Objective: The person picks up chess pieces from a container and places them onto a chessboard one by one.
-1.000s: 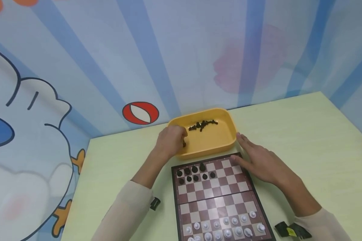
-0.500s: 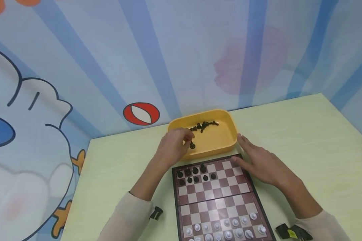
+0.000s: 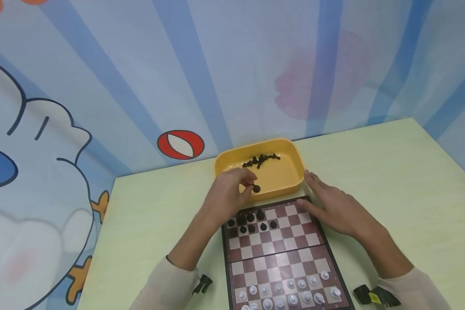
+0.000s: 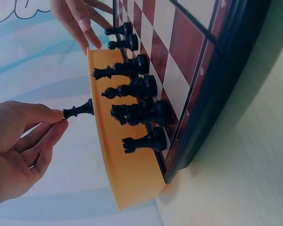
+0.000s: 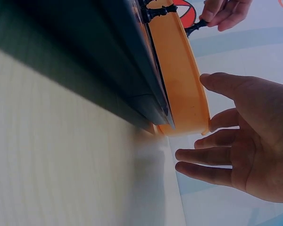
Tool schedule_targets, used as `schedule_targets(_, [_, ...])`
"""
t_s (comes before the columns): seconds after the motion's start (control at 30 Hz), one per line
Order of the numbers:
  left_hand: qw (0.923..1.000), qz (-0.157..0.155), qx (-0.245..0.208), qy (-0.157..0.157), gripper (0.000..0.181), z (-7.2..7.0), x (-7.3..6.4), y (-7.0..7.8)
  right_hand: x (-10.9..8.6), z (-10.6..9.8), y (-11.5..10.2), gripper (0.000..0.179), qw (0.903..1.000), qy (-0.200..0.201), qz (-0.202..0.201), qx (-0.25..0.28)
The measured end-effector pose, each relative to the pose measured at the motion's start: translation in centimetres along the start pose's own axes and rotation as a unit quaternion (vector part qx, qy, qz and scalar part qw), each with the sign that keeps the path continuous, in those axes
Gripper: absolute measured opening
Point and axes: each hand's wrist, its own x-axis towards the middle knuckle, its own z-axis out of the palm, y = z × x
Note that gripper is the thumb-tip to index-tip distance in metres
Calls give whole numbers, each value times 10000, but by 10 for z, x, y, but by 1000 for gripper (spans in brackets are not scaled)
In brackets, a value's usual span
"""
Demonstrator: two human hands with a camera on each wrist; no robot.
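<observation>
My left hand (image 3: 229, 193) pinches a black chess piece (image 4: 79, 109) by its top, between thumb and fingertips. The piece hangs base outward over the near edge of the yellow tray (image 3: 273, 193); the fingers hide its tip. Below lies the chessboard (image 3: 271, 247), with black pieces at its far left, among them a black rook (image 4: 144, 140). White pieces (image 3: 292, 299) line the near end. My right hand (image 3: 335, 211), fingers extended, is at the tray's right side and the board's far right corner; whether it touches them I cannot tell.
More black pieces (image 3: 260, 160) lie loose at the back of the tray. A cartoon-printed wall (image 3: 248, 77) rises behind the pale table (image 3: 159, 206). Dark wrist straps (image 3: 376, 297) show near both sleeves.
My left hand has lifted from the tray's left side and moved right and toward the board, carrying the black chess piece. The right hand has stayed in place.
</observation>
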Motion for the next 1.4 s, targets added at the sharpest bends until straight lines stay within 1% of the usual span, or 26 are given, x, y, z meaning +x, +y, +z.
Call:
schedule_targets(0.23, [9986, 433, 71, 278, 21, -2, -9, 10, 1, 0, -1, 88, 10000, 0, -12, 39])
schedule_targets(0.3, [9979, 569, 39, 296, 22, -3, -11, 13, 1, 1, -1, 88, 10000, 31, -35, 23])
schedule_targets(0.4, [9973, 679, -76, 250, 23, -2, -14, 18, 1, 0, 0, 88, 10000, 50, -34, -4])
schedule_targets(0.47, [9972, 699, -199, 186, 22, -1, -16, 20, 1, 0, 1, 88, 10000, 68, -45, -10])
schedule_targets(0.57, [9974, 648, -287, 92, 22, 1, -18, 22, 1, 0, 0, 87, 10000, 57, -58, 8])
schedule_targets(0.8, [9979, 601, -230, -26, 21, 9, -19, 24, 1, 0, 0, 88, 10000, 28, -68, 42])
schedule_targets(0.97, [9979, 548, -264, -235, 19, 18, -19, 24, 0, -2, 2, 87, 9999, 53, -81, 28])
schedule_targets(1.07, [9976, 567, -227, -333, 19, 23, -19, 24, 0, -3, 3, 87, 10000, 35, -42, 22])
schedule_targets(1.2, [9973, 623, -150, -353, 20, 29, -20, 23, 0, -3, 3, 87, 10000, 25, -10, 50])
schedule_targets(1.4, [9968, 694, -181, -350, 19, 34, -20, 22, 0, -1, 2, 87, 9999, 21, -40, 97])
